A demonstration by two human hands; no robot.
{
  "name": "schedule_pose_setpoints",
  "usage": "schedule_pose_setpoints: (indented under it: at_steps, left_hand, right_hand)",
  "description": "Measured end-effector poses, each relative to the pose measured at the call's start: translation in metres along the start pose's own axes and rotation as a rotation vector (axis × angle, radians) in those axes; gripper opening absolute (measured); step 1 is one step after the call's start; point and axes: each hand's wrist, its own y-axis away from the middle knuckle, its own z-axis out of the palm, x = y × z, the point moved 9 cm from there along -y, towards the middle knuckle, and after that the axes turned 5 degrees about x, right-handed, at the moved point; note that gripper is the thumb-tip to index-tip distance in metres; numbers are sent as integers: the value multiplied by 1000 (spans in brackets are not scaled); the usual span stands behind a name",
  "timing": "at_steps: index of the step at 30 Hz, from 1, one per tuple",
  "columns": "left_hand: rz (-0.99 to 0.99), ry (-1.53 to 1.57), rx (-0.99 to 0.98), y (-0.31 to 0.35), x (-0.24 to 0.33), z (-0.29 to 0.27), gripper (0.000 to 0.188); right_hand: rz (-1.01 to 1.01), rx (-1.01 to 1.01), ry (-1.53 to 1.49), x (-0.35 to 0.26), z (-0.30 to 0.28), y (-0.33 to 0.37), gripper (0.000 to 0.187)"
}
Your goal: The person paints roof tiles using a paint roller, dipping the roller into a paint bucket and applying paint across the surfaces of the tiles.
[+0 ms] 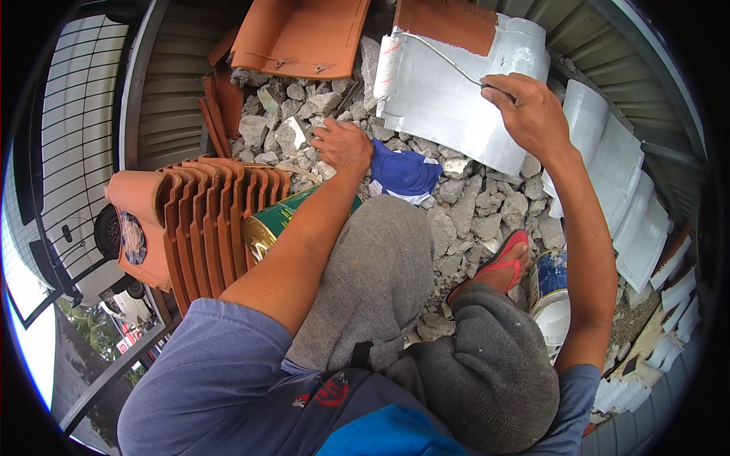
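My right hand (528,114) is closed round the handle of a paint roller (389,67), whose white sleeve lies against the left edge of a roof tile (449,99). Wet-looking silver-white paint covers most of that tile, and a bare orange patch (449,24) shows along its far part. My left hand (342,144) holds nothing and leans on the broken concrete rubble (293,114), fingers apart. Just right of its wrist lies a blue cloth cap-like item (403,171) with white edges.
An unpainted orange tile (300,38) rests at the far side. Stacked orange tiles (194,220) stand at left, beside a green can (285,216). Painted tiles (608,167) line the right. A paint can (549,285) sits near my sandalled foot (502,266). Corrugated metal sheets border the rubble.
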Motion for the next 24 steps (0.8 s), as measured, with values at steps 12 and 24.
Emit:
schedule_pose_setpoints:
  at_steps: [12, 24]
  left_hand:
    - [6, 15, 30, 3, 5, 2, 30]
    - [-1, 26, -19, 4, 5, -1, 32]
  right_hand:
    - [140, -249, 276, 76, -14, -37, 25]
    - [308, -287, 533, 75, -133, -19, 23]
